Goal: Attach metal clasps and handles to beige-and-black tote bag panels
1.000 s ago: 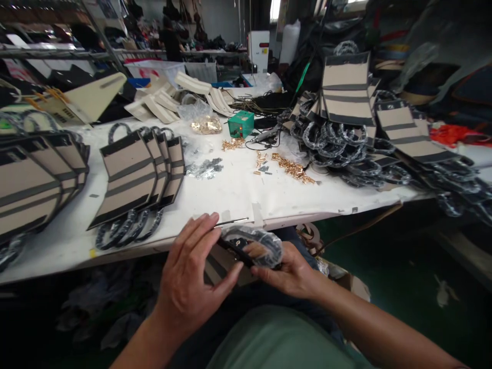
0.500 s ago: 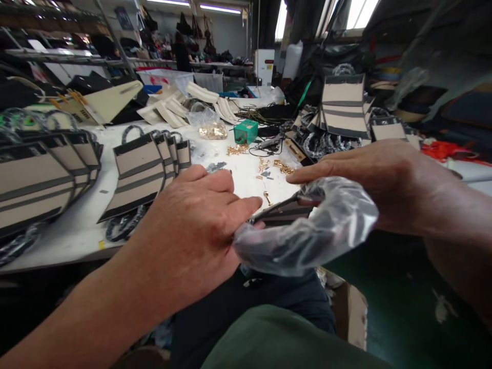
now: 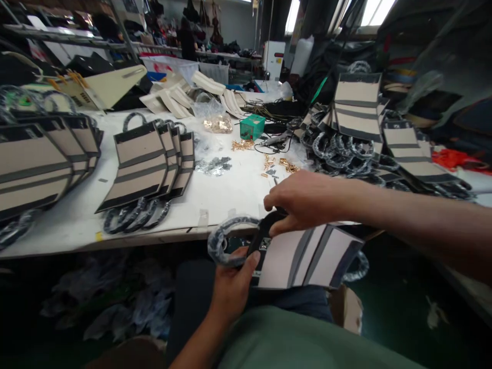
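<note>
A beige tote bag with dark stripes (image 3: 307, 256) lies across my lap, its plastic-wrapped handle (image 3: 221, 238) curling to the left. My left hand (image 3: 232, 287) grips the bag's top edge from below, thumb pressed on the dark band. My right hand (image 3: 303, 200) reaches over from the right and pinches the bag's top edge with closed fingers. Both hands hover just in front of the white table (image 3: 230, 189).
Stacks of the same striped bags lie at left (image 3: 146, 164), far left (image 3: 34, 164) and right (image 3: 361, 123). Gold metal fittings (image 3: 277, 166), a green box (image 3: 251, 126) and cables sit mid-table. Cream parts (image 3: 172, 100) lie at the back.
The bag has come down from in front of the camera to my lap and now shows its striped face. My left hand moved beneath it, my right hand on top.
</note>
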The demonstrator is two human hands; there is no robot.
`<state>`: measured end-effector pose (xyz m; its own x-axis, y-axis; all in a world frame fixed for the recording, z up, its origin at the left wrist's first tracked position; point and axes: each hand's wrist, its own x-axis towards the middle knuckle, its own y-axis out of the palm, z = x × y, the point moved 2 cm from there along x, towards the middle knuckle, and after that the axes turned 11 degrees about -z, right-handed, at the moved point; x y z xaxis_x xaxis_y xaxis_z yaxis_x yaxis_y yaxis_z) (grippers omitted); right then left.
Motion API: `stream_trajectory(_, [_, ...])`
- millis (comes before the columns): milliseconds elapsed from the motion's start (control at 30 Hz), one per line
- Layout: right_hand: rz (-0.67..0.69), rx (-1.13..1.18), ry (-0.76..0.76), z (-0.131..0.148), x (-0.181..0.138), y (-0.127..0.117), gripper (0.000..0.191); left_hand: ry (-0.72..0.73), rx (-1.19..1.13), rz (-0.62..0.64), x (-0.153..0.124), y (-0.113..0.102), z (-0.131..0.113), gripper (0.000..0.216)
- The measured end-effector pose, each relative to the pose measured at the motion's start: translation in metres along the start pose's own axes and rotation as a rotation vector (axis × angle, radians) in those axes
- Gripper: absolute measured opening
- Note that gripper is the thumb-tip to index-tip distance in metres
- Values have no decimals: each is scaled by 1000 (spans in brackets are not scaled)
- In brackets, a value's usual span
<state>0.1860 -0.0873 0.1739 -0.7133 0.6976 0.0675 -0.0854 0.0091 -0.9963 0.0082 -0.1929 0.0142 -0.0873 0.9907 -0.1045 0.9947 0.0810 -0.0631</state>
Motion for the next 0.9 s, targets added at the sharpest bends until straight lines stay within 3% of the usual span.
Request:
stream_trajectory(100, [193,61,62,-19,21,56,21,-250,-187,-23,20,3,44,30])
stream_trajectory(267, [276,-4,129,-38,51,113,28,-547,-439,-46,36,13,82,40])
stream_trajectory(400, [290,42,160,-44,59,130,32,-657,-475,-77,41,17,90,45])
stream_trajectory(567, [182,45,201,-56,64,133,30,-620,-472,-76,57,21,82,44])
stream_trajectory(700, [209,99,245,-65,67,142,30,-621,-494,-164,62,31,76,44])
stream_trajectory(800, [-7,226,284,-61,60,138,26,-600,-523,-249,61,37,75,42])
stream_trajectory(900, [-455,581,383,-45,42,124,11,-599,-539,-280,59,40,74,39])
